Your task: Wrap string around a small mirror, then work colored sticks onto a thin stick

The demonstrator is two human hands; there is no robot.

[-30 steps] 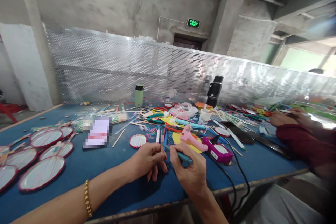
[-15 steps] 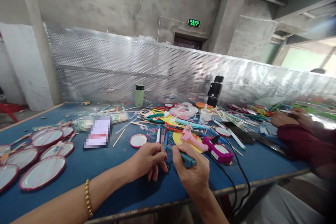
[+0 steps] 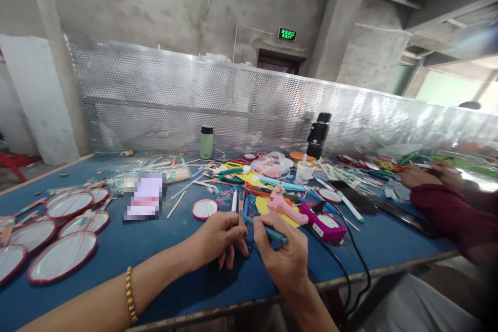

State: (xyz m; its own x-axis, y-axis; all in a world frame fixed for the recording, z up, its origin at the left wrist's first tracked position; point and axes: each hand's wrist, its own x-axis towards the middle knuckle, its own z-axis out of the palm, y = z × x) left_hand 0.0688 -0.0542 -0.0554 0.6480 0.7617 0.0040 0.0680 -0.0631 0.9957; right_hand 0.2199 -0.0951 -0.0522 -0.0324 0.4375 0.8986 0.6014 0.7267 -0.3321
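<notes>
Between its thumb and fingers, my left hand (image 3: 225,238) pinches a narrow flat wooden stick (image 3: 241,207), held nearly upright. My right hand (image 3: 286,246) is closed round a teal pen (image 3: 274,235), whose tip points left and lies at or close to the stick; whether it touches I cannot tell. A white pen (image 3: 234,201) and a blue pen (image 3: 246,203) lie just beyond the left hand. Close by on the left is a small round white disc with a red rim (image 3: 205,209). A pink glue gun (image 3: 286,206) lies past the right hand.
Larger red-rimmed discs (image 3: 64,257) lie at the left, near a blurred phone-like rectangle (image 3: 144,196). A purple box (image 3: 322,222) with black cables sits at the right. Behind stand a green bottle (image 3: 207,142), a white cup (image 3: 304,171) and a black flask (image 3: 319,135). A co-worker's sleeve (image 3: 436,207) shows far right.
My right hand and the teal pen have shifted slightly to the left, toward the stick. My left hand stays in place.
</notes>
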